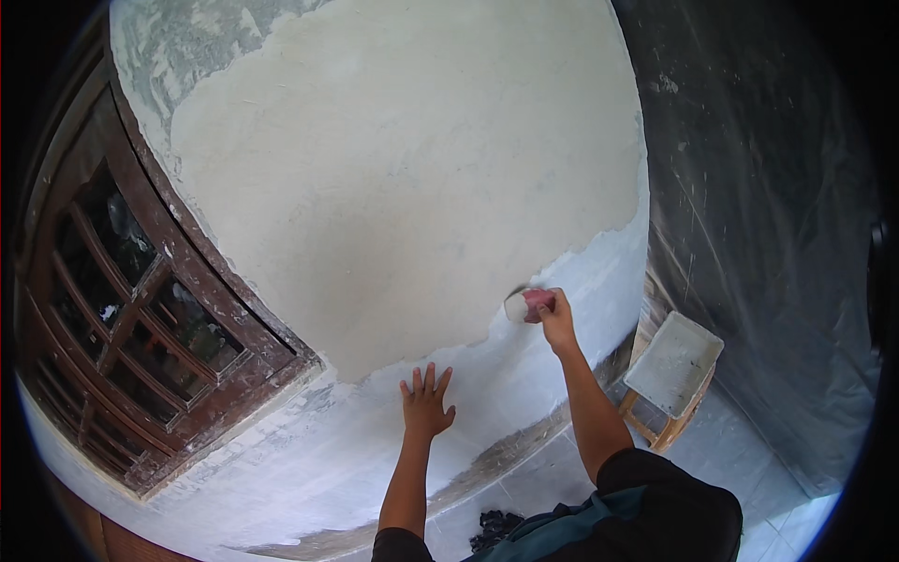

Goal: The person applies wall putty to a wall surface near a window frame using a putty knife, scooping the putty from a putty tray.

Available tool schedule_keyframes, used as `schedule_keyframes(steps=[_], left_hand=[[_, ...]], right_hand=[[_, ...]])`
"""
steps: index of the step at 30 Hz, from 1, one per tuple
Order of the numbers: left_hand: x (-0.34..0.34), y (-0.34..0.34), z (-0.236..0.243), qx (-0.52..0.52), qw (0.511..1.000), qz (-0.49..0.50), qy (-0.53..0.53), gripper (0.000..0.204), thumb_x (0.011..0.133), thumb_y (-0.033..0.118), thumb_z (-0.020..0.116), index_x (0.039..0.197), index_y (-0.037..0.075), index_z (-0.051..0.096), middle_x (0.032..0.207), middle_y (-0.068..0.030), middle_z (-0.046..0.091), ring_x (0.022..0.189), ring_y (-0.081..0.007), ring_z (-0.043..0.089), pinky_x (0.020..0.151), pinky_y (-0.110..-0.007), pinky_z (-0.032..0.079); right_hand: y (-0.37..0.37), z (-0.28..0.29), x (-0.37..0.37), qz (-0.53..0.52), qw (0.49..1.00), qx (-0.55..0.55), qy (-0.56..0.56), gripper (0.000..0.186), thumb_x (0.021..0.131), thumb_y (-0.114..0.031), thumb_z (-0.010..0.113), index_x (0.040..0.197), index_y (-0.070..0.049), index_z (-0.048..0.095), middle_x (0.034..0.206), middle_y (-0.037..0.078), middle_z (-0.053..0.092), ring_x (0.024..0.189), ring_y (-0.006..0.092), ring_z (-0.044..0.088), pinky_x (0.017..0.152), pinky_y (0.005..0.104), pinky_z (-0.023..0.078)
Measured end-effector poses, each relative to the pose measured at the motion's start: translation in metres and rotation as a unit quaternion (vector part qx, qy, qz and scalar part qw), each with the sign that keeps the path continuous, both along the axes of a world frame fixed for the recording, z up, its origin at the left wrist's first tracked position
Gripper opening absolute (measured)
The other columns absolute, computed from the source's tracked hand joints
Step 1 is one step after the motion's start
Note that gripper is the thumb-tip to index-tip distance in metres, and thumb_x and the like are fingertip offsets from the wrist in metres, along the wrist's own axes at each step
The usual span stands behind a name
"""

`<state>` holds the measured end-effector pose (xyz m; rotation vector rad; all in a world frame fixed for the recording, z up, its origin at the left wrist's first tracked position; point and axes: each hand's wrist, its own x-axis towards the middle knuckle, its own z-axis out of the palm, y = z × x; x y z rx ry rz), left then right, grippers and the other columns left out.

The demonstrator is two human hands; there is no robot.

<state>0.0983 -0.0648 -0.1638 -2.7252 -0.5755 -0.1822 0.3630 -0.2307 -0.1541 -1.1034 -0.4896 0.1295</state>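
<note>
In the head view, my left hand (426, 405) has its fingers spread over the white lower band of the wall (487, 412); it looks flat against the surface, holding nothing. My right hand (556, 323) grips a small pinkish tool (536, 302) with a pale, white-coated face at the ragged lower edge of the cream plaster coat (403, 197). The tool's exact kind is hard to make out. The cream coat covers most of the upper wall, with a mottled grey patch at the top left.
A brown wooden window frame (131, 316) with glass panes is on the left. At lower right, a white tray (672, 365) rests on a wooden stool (676, 431). Dark plastic sheeting (758, 234) hangs at right. A dark crumpled item (494, 526) lies on the tiled floor (754, 468).
</note>
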Motion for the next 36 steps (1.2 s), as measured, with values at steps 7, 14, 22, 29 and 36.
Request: schedule_keyframes(steps=[7, 14, 22, 29, 36], left_hand=[[0.002, 0.001, 0.004, -0.004, 1.0, 0.007, 0.013, 0.089, 0.076, 0.045, 0.064, 0.149, 0.034, 0.015, 0.157, -0.0078, 0.011, 0.142, -0.0364, 0.01, 0.107, -0.064, 0.015], [0.004, 0.012, -0.014, 0.007, 0.999, -0.033, -0.022, 0.093, 0.071, 0.046, 0.068, 0.149, 0.03, 0.02, 0.156, -0.0142, 0.008, 0.141, -0.0442, 0.005, 0.104, -0.069, 0.01], [0.002, 0.01, -0.008, 0.014, 0.999, -0.028, -0.014, 0.092, 0.073, 0.045, 0.067, 0.149, 0.03, 0.018, 0.156, -0.0144, 0.009, 0.141, -0.0445, 0.006, 0.104, -0.07, 0.01], [0.004, 0.002, -0.002, -0.007, 1.0, 0.015, 0.023, 0.089, 0.075, 0.043, 0.064, 0.149, 0.034, 0.015, 0.157, -0.0074, 0.009, 0.143, -0.0371, 0.008, 0.106, -0.066, 0.012], [0.001, 0.014, -0.019, 0.045, 0.999, -0.012, -0.009, 0.091, 0.073, 0.045, 0.066, 0.149, 0.03, 0.018, 0.156, -0.0134, 0.006, 0.141, -0.0442, 0.003, 0.104, -0.07, 0.01]], right_hand=[[0.025, 0.004, -0.025, 0.054, 0.988, -0.092, -0.114, 0.02, 0.086, 0.007, 0.051, 0.104, -0.003, 0.05, 0.095, 0.006, 0.057, 0.089, 0.0134, 0.053, 0.083, 0.0273, 0.045], [0.013, -0.002, -0.007, 0.025, 0.995, -0.009, -0.097, 0.022, 0.089, 0.008, 0.047, 0.108, -0.002, 0.047, 0.1, 0.008, 0.058, 0.093, 0.0143, 0.057, 0.084, 0.0288, 0.048], [0.023, -0.002, -0.004, -0.017, 0.999, 0.0, -0.032, 0.021, 0.086, 0.008, 0.049, 0.105, -0.002, 0.049, 0.095, 0.007, 0.057, 0.09, 0.0139, 0.056, 0.082, 0.0282, 0.047], [0.033, 0.006, -0.037, 0.021, 0.987, -0.06, -0.147, 0.025, 0.086, 0.009, 0.049, 0.109, -0.002, 0.048, 0.096, 0.007, 0.057, 0.093, 0.0151, 0.056, 0.086, 0.0287, 0.045], [0.0, 0.012, -0.009, -0.071, 0.995, 0.031, 0.057, 0.022, 0.086, 0.01, 0.046, 0.106, 0.0, 0.047, 0.098, 0.009, 0.058, 0.091, 0.0165, 0.058, 0.083, 0.0305, 0.05]])
